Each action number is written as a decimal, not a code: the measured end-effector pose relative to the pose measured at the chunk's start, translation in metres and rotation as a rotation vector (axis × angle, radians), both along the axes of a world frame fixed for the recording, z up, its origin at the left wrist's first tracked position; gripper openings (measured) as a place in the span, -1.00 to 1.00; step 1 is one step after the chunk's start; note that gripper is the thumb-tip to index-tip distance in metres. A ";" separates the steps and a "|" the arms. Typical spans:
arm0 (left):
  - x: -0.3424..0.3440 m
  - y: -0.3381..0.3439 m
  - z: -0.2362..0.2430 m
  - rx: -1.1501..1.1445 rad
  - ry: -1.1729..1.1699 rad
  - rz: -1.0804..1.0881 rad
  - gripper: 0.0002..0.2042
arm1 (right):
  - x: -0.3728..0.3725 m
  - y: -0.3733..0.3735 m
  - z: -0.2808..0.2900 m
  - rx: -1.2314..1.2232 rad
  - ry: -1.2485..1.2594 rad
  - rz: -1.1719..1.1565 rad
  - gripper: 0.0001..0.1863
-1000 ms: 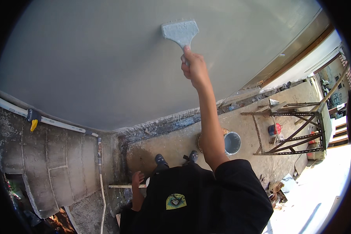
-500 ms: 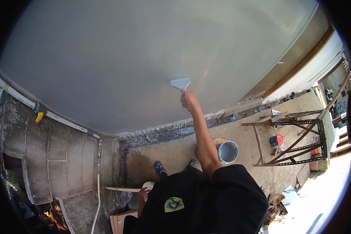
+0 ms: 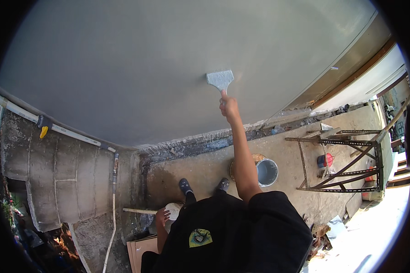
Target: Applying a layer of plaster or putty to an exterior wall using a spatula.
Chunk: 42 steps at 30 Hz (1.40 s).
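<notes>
My right hand (image 3: pixel 228 103) grips the handle of a wide flat brush (image 3: pixel 219 78), pale with grey coating, its head against the grey wall (image 3: pixel 123 59). My left hand (image 3: pixel 162 214) hangs low, fingers apart and slightly curled, holding nothing, near a white round object (image 3: pixel 173 210) partly hidden by my black shirt. Below my outstretched right arm stands a bucket of grey liquid (image 3: pixel 268 172), next to a rusty round item (image 3: pixel 235 170) partly behind the arm. My shoes (image 3: pixel 185 185) rest on the concrete floor.
A rusty metal frame (image 3: pixel 355 182) with a long pole (image 3: pixel 394 119) stands at right, a red-and-blue bucket (image 3: pixel 324 160) inside it. Pipes with a yellow-handled valve (image 3: pixel 44 129) run along the block wall (image 3: pixel 59 168) at left. Cardboard (image 3: pixel 139 252) leans at bottom, scraps (image 3: pixel 332 227) lie lower right.
The brush in my right hand dropped from high on the wall half a second ago and has since risen a little, slightly rightward. My left hand stays low by the white object.
</notes>
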State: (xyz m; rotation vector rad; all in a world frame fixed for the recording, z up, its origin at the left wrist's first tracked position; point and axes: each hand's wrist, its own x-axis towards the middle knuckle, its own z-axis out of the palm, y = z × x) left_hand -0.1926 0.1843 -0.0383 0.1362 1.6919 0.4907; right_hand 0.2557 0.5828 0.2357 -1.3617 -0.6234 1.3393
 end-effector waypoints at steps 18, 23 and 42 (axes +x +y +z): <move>-0.014 -0.063 -0.063 0.152 -0.150 -0.192 -0.62 | 0.050 -0.008 0.174 0.341 0.003 0.043 -0.51; -0.006 -0.040 -0.024 0.252 -0.134 -0.237 -0.62 | 0.057 0.009 0.074 0.163 0.035 -0.024 -0.50; 0.001 -0.017 -0.054 0.466 -0.337 -0.917 -0.51 | 0.165 -0.013 0.199 0.291 -0.094 0.012 -0.52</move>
